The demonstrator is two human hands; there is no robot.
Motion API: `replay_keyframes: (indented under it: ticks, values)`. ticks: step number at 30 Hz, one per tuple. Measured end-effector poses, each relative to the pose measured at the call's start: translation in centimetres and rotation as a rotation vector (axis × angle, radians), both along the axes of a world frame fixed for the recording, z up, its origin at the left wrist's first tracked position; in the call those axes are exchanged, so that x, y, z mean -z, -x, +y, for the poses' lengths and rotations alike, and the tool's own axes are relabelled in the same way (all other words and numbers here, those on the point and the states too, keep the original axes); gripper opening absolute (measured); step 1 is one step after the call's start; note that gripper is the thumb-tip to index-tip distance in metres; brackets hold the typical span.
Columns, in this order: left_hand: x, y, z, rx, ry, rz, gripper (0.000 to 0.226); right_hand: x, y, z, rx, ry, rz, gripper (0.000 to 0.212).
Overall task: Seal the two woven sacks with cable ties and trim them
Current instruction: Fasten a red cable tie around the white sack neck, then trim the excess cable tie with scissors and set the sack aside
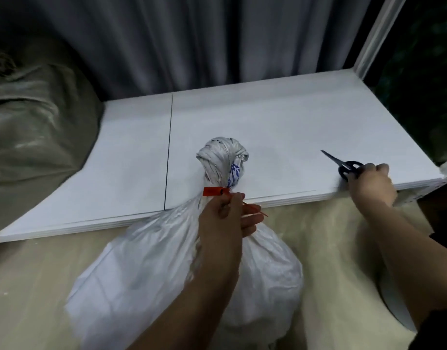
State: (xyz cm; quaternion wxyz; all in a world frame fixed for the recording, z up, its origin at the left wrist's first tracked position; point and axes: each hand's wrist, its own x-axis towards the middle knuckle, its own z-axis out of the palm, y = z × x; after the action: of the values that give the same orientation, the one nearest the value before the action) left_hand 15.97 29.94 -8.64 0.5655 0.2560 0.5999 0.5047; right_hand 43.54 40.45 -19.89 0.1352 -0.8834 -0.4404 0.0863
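A white woven sack (146, 269) stands on the floor in front of me, its bunched neck (221, 160) leaning onto the white platform (280, 127). An orange cable tie (215, 191) with a flat tag circles the neck. My left hand (227, 221) pinches the tie's thin loose tail just below the tag. My right hand (371, 184) is at the platform's front right edge, closed on the black scissors (343, 165), whose blades point up and left and are shut. A second, grey-green sack (33, 137) lies at the far left.
Grey curtains (192, 41) hang behind the platform. A white frame post (376, 34) rises at the back right corner. The floor (28, 286) is pale wood-look. A dark seam (169, 150) divides the platform's panels.
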Motion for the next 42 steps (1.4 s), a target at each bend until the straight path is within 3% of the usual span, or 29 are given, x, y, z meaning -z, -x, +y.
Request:
replay_keyframes:
  ticks: [4,7,12,16,19,22,25,31,36,42]
  values:
    - [0.3,0.1,0.4,0.007,0.019,0.012,0.015,0.3,-0.6,1.2,-0.027,-0.054,-0.019,0.043]
    - [0.2,0.2,0.4,0.015,0.023,0.019,0.017,0.3,-1.1,1.5,-0.082,0.047,-0.023,0.047]
    - [0.1,0.4,0.3,0.035,0.019,0.029,0.020,0.4,-1.3,1.5,-0.094,0.092,-0.128,0.035]
    - [0.0,0.6,0.0,0.030,0.016,0.022,0.020,-0.8,-0.9,1.5,-0.093,0.208,-0.116,0.046]
    - [-0.3,0.9,-0.4,0.025,0.026,0.013,0.019,-2.0,-0.4,0.9,-0.116,0.253,-0.146,0.039]
    - [-1.2,2.0,-1.4,0.049,0.052,-0.013,0.018,-3.7,0.4,-0.6,-0.087,0.212,0.001,0.038]
    - [-2.7,3.8,-2.8,0.111,0.081,-0.001,0.018,-6.8,1.7,-2.2,-0.088,0.179,0.279,0.027]
    - [-6.6,8.0,-7.3,0.101,0.188,-0.011,0.018,-14.5,7.4,-7.7,-0.304,0.146,0.835,0.010]
    - [-9.5,12.6,-11.9,0.098,0.242,0.037,0.030,-21.6,15.9,-16.0,-0.644,0.385,0.791,0.032]
    - [-11.5,18.1,-17.5,0.072,0.253,0.013,0.024,-23.3,25.2,-22.6,-0.950,0.737,0.740,0.034]
